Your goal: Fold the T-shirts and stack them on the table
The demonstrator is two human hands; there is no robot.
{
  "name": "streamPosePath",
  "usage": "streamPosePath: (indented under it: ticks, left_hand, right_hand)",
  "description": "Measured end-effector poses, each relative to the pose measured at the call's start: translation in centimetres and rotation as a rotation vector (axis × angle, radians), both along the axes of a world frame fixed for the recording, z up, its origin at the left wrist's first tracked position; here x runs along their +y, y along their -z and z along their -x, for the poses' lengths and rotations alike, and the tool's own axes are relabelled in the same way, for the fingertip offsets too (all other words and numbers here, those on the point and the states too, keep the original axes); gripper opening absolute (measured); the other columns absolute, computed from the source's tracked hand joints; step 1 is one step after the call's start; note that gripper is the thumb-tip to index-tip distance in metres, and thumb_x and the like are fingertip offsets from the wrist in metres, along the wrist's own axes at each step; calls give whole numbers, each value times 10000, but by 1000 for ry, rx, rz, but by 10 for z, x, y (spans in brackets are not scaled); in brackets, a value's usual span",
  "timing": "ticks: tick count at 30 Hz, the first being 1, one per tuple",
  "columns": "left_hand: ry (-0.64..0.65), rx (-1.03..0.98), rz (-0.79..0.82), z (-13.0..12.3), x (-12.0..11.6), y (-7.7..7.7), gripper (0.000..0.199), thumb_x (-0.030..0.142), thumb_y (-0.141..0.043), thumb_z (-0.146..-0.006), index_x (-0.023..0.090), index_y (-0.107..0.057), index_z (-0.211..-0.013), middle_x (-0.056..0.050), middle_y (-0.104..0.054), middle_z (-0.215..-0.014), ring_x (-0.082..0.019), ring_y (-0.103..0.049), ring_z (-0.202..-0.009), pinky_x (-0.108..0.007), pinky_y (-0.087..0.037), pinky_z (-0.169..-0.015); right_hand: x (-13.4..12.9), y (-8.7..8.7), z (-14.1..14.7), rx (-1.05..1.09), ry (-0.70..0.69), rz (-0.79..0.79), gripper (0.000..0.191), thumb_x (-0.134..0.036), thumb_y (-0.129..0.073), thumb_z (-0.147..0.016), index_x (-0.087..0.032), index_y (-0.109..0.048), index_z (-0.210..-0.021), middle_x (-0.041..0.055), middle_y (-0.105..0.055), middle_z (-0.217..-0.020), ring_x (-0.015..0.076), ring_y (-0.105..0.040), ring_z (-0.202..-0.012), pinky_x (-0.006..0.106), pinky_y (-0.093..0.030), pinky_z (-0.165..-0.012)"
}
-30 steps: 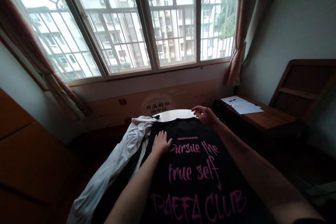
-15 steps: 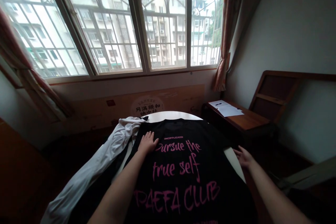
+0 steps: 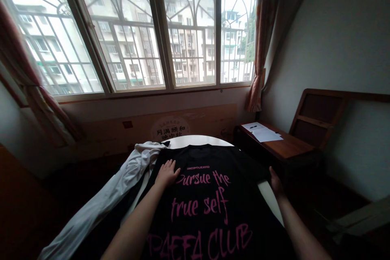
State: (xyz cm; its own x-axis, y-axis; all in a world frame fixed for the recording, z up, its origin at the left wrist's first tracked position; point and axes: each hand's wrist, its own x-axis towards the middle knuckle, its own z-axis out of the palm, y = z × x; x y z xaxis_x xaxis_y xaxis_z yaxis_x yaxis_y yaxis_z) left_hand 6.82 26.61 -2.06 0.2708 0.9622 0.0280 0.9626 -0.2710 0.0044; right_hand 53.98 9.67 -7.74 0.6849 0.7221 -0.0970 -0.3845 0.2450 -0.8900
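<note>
A black T-shirt [image 3: 198, 223] with pink lettering lies spread out over a white round table [image 3: 269, 203], its neckline towards the window. My left hand [image 3: 167, 174] rests flat on the shirt's upper left part, fingers stretched out and a little apart. At the edge of the shirt's right sleeve is my right hand [image 3: 276, 181], turned edge-on with the thumb side up. Its other fingers are mostly hidden, so whether it pinches the sleeve does not show. To the left of the shirt, a light grey long-sleeved garment [image 3: 106, 191] drapes over the table's edge.
A wooden bench [image 3: 292, 146] with papers [image 3: 266, 135] and a pen on it stands at the right. Behind the table is a low panel [image 3: 210, 120] with Chinese characters, under a barred window [image 3: 191, 44]. Tied curtains [image 3: 257, 93] hang at both sides.
My right hand has moved slightly left to the sleeve's edge and turned edge-on; its fingers were apart before. My left hand stays flat on the shirt. The view has tilted slightly upward.
</note>
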Motion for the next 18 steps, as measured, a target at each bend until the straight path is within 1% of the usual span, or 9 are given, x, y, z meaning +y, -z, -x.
streamPosePath:
  ticks: [3,5,7,13,16,18]
  left_hand:
    - [1,-4,-1,0,1,1,712,530,-317,-971,101,-355,-1538,-159,-285,-1619,-277,-235,-1517,-450,-199,-1219]
    - [-1,-9,1,1,1,1,719,538,-312,-972,99,-352,-1540,-159,-284,-1619,-279,-231,-1518,-453,-193,-1221]
    - [-1,-12,4,0,1,1,728,545,-302,-973,93,-347,-1542,-159,-279,-1622,-282,-225,-1520,-454,-186,-1224]
    - [-9,-12,18,0,1,0,732,536,-293,-972,88,-331,-1550,-152,-265,-1629,-283,-208,-1525,-459,-180,-1229]
    - [-10,-4,27,-1,1,-2,739,540,-288,-971,86,-323,-1553,-150,-262,-1632,-284,-202,-1526,-459,-177,-1230]
    - [-10,2,29,-2,1,-3,736,535,-289,-971,82,-327,-1551,-153,-265,-1631,-286,-205,-1525,-457,-179,-1230]
  right_hand:
    - [10,-3,-5,52,-125,25,347,-317,-756,-689,-166,-761,-1001,114,-759,-1050,308,-689,-1115,453,-568,-989]
    - [13,-5,-8,79,-133,48,220,-272,-728,-685,-180,-764,-881,110,-766,-1010,290,-694,-1106,418,-565,-1002]
    - [13,-7,-12,109,-102,64,170,-277,-678,-705,-181,-750,-825,104,-769,-977,276,-698,-1101,402,-567,-1000]
    - [9,-14,-18,201,-99,53,306,-364,-550,-799,-168,-740,-937,119,-762,-1026,271,-706,-1081,431,-583,-970]
    - [9,-15,-14,222,-47,-3,324,-367,-544,-821,-181,-734,-1007,106,-754,-1083,261,-699,-1103,422,-580,-979]
    - [8,-12,-10,196,11,-48,350,-369,-565,-828,-184,-725,-1078,94,-742,-1134,246,-680,-1147,396,-567,-1000]
